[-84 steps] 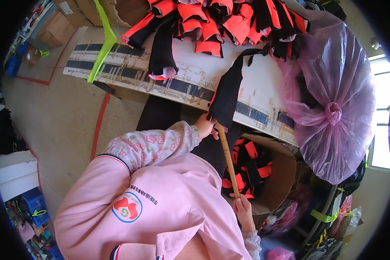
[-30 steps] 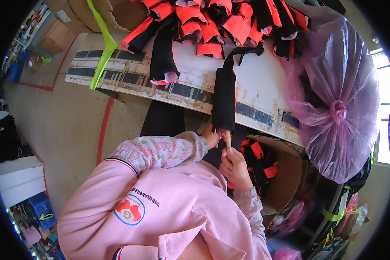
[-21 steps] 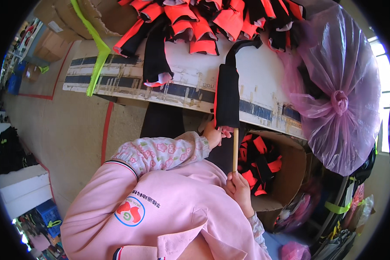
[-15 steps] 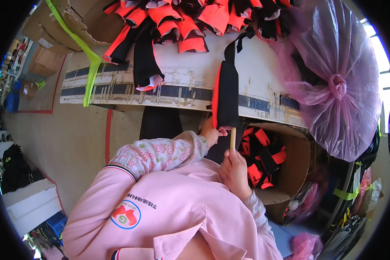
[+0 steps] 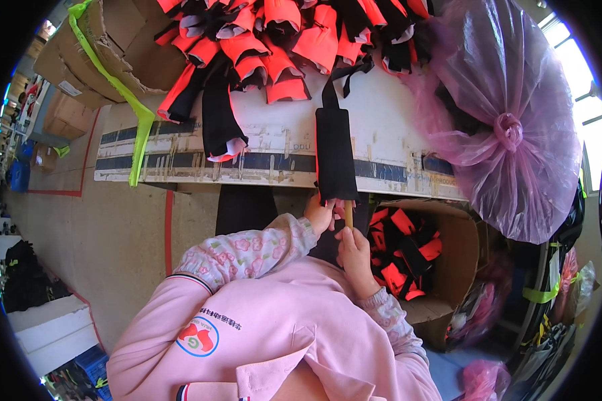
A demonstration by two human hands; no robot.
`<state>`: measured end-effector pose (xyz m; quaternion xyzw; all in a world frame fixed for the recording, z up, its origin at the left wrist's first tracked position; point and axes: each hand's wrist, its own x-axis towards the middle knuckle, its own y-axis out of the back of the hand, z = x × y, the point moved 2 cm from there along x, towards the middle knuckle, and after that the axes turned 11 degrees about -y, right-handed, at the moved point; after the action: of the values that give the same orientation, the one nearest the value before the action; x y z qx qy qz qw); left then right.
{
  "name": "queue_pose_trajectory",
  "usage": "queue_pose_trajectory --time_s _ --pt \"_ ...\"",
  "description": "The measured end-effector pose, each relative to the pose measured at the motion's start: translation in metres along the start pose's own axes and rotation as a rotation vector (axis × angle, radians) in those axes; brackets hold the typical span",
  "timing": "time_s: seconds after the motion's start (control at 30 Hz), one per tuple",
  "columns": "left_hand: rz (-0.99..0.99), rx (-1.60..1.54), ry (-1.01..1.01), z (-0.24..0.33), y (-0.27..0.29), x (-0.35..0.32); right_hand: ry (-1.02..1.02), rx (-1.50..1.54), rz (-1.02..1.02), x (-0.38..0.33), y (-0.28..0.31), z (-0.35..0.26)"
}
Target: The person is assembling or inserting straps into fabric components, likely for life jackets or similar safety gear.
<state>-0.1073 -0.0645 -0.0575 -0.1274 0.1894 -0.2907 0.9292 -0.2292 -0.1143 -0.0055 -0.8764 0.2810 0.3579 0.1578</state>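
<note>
A black fabric sleeve [image 5: 336,154] with a thin orange edge hangs over the front of the worktable, and a narrow black strap [image 5: 330,93] runs from its far end. My left hand [image 5: 320,212] is closed on the sleeve's near end, its fingertips partly hidden by the cloth. My right hand [image 5: 356,252] grips a pale wooden stick [image 5: 349,215] whose upper part disappears into the sleeve's near opening. How far the stick reaches inside is hidden. Beyond lies a pile of orange-and-black sleeves [image 5: 274,40], with one black sleeve [image 5: 221,113] drooping toward the table edge.
The white worktable [image 5: 267,134] has a taped front edge. A cardboard box [image 5: 458,247] holding orange and black pieces stands below at right. A tied pink plastic bag [image 5: 508,134] bulges over the right end. A lime-green strip [image 5: 142,134] hangs at left beside a torn carton [image 5: 80,53].
The view has shifted slightly. The sleeve has turned so its black face shows more and less orange is visible. My right hand has moved up the stick, closer to the sleeve's opening.
</note>
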Motion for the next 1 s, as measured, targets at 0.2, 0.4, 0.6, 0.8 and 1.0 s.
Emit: queue_pose_trajectory --time_s 0.2,0.4,0.6,0.8,1.0 --pt "0.035 0.022 0.060 -0.008 0.005 0.002 0.153 -0.373 0.088 -0.042 0.046 0.028" --pt "0.039 0.049 0.049 -0.013 0.006 0.004 0.220 -0.609 0.159 -0.077 0.073 0.022" --pt "0.084 -0.026 -0.047 -0.011 0.007 0.001 0.316 -0.726 0.099 -0.083 0.085 0.024" --pt "0.151 -0.008 -0.085 0.032 0.010 0.006 0.604 -0.840 0.184 -0.071 0.128 0.043" --pt "0.063 0.007 0.045 0.047 0.020 0.031 0.622 -0.620 0.590 -0.015 0.141 -0.023"
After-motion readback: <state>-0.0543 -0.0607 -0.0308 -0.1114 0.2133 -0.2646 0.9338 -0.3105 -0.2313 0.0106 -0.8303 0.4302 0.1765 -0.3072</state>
